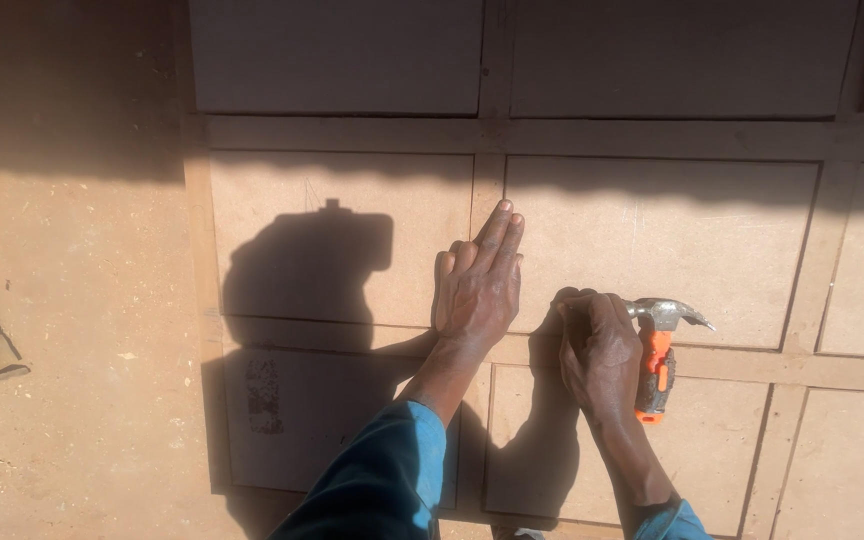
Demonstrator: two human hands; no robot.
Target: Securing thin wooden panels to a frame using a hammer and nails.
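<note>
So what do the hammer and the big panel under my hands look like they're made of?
The hammer: its claw head looks like bare polished metal, glinting in the sun; the orange and grey handle is probably rubber or plastic. The panel: matte, grainless tan sheets, likely fibreboard, divided by thin wood-like strips.

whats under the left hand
The left hand lies flat on a vertical wooden strip of the gridded board. Whatever sits directly beneath the palm is covered.
</note>
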